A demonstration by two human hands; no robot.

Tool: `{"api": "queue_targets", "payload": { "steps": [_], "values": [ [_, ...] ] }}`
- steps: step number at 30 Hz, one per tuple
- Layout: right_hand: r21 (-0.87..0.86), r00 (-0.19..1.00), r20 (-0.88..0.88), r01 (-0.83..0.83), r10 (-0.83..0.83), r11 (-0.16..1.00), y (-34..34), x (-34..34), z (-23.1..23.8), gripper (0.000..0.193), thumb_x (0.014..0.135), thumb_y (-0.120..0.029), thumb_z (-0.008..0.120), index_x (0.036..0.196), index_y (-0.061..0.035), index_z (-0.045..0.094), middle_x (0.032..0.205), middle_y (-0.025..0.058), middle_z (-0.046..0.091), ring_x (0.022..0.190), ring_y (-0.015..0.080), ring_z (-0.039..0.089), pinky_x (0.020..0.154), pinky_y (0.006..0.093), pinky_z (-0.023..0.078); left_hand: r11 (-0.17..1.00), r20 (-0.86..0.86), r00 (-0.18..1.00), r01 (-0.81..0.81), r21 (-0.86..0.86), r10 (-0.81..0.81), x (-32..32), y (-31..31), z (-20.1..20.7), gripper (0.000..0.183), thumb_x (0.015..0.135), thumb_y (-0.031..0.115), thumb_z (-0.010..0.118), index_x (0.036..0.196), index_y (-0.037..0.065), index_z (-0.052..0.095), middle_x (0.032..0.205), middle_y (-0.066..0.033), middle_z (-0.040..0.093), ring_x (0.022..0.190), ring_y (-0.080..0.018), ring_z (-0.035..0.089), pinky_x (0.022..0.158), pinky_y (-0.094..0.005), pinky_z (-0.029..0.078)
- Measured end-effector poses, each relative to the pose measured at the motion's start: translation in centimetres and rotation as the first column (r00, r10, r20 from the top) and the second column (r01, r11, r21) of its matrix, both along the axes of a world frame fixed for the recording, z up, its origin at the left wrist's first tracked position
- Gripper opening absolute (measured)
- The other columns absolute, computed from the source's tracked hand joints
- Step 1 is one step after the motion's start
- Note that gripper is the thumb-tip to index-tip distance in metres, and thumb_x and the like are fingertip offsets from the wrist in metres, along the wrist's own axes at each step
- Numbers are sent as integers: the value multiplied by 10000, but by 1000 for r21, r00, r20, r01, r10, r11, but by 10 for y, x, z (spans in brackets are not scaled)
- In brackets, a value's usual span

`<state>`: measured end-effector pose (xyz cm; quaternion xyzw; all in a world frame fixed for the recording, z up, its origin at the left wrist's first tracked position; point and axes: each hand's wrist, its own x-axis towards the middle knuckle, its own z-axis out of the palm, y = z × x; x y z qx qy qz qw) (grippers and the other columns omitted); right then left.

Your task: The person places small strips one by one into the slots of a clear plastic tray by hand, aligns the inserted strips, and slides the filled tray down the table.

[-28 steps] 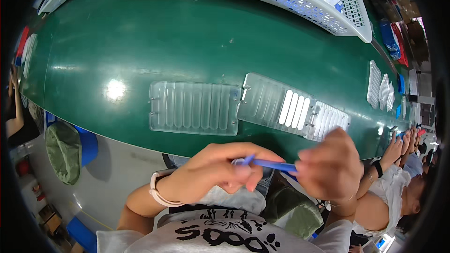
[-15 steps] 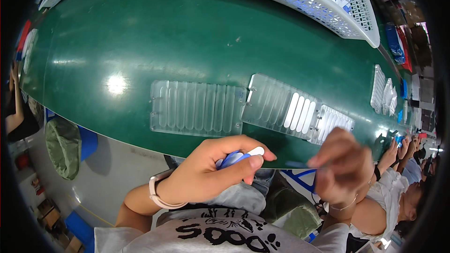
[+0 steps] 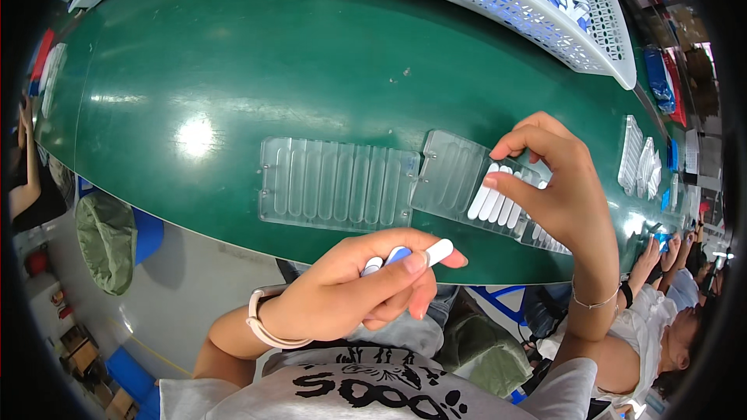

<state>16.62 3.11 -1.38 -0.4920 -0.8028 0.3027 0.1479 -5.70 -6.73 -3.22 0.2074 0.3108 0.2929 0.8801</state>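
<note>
My left hand (image 3: pixel 362 284) is closed round several small flat rounded strips, white and blue. One white strip (image 3: pixel 439 252) sticks out between its thumb and forefinger. Above the right-hand clear grooved tray (image 3: pixel 445 162), my right hand (image 3: pixel 548 167) has its thumb and forefinger curved and apart. The thumb tip is at the upper part of a white strip (image 3: pixel 479 201) lying in a groove, first in a row of several white strips. My fingers partly hide this row. To its left lies another clear grooved tray (image 3: pixel 338 184), its grooves bare.
A white perforated basket (image 3: pixel 498 4) full of blue and white strips stands at the far right of the green table (image 3: pixel 218 78). A third tray (image 3: pixel 545 239) adjoins on the right. Further clear trays (image 3: pixel 632 155) lie beyond. A co-worker (image 3: pixel 642 319) sits at the right.
My right hand has moved up and left from the table's front edge to the tray. One more white strip now lies at the row's left end. My left hand shows a white strip pushed further out.
</note>
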Motion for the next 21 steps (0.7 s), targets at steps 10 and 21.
{"api": "queue_targets", "payload": {
  "steps": [10,21],
  "values": [
    [-90,998,-26,-62,60,994,14,2,-4,274,669,-106,792,837,-11,596,776,51,615,739,141,553,681,262,458,996,84,992,-89,-17,91,8,-9,-4,163,993,202,395,1105,86,413,672,-139,558,434,-69,274,417,-231,226],
    [98,999,-36,17,-13,995,-2,19,-5,250,702,-117,763,914,-48,651,859,52,643,795,209,555,736,323,447,998,149,987,-57,-37,62,11,-16,-6,166,994,207,387,1062,61,425,554,-58,459,425,-77,314,421,-245,262]
  ]
}}
